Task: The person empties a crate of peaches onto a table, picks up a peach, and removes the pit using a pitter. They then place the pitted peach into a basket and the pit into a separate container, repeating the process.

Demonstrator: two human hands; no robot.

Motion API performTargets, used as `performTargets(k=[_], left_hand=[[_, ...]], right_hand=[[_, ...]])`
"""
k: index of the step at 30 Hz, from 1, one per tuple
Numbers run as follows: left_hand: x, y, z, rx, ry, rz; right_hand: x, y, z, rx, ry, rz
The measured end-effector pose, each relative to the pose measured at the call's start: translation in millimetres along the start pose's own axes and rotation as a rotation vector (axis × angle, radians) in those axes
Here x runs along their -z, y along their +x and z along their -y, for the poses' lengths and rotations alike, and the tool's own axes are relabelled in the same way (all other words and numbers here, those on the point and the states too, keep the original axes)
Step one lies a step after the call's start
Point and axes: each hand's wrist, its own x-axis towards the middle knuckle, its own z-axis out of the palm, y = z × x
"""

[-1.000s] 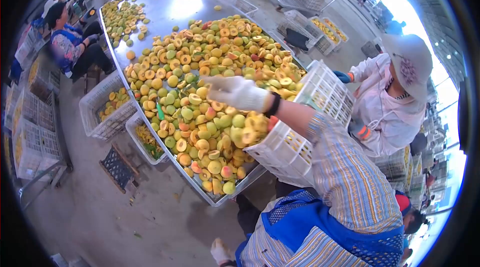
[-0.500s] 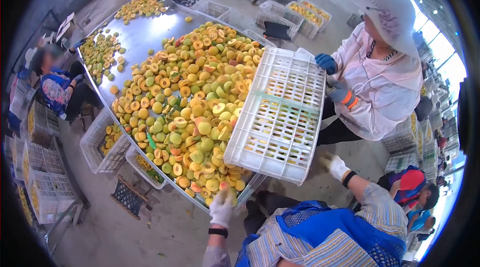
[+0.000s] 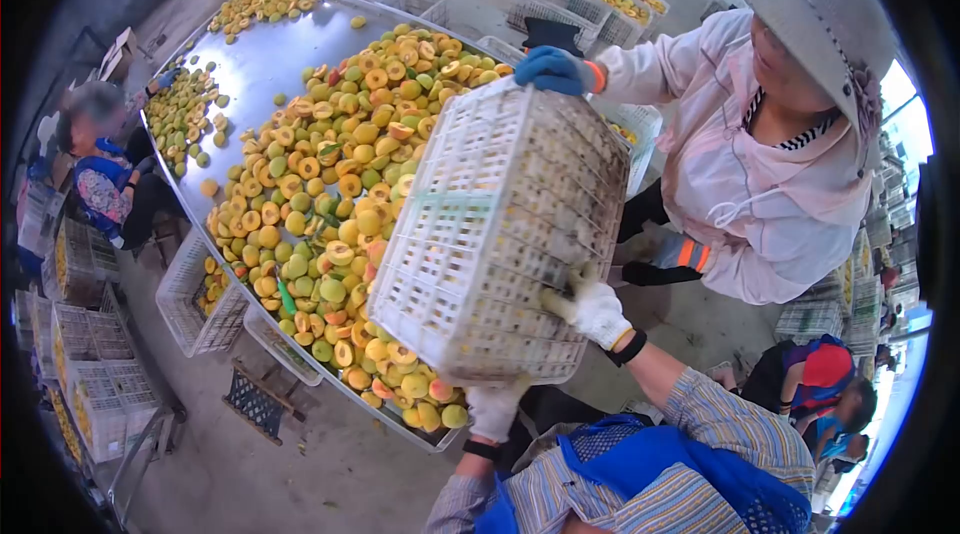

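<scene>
A white plastic crate (image 3: pixel 432 234) is tipped on its side over the heap of halved yellow-green fruit (image 3: pixel 345 194), which look like apricots or plums. My left hand (image 3: pixel 496 410), in a white glove, is at the crate's near lower edge, its fingertips hidden behind it. My right hand (image 3: pixel 598 314), also gloved in white, presses bent fingers against the crate's dirty slatted side. Across from me a person in a pale jacket grips the upper corner with a blue-gloved hand (image 3: pixel 555 71); their other hand (image 3: pixel 672 249) is lower, by the crate's far side.
The fruit lies on a metal table (image 3: pixel 310 46) with a raised rim. Below its left side stand a crate (image 3: pixel 205 309) and a small dark stool (image 3: pixel 255 402). Another person (image 3: pixel 105 174) sits at the left. Stacked crates (image 3: pixel 100 374) line the left side; more crates (image 3: pixel 575 9) stand behind.
The crate has swung left and tipped over further, showing its slatted side. My right hand has come onto it, and my left hand has moved from the fruit to its lower edge.
</scene>
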Motion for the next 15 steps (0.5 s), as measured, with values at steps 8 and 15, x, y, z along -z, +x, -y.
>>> performTargets(k=[8,15], left_hand=[[24.1,32.4,39.5,0.125,-0.454,-0.418],[44.4,75.2,-67.0,0.111,-0.719,-0.501]], right_hand=[[-66.8,-25.7,-157.7,-0.177,0.526,0.06],[-92.9,49.2,-51.0,-0.073,1.774,-0.18]])
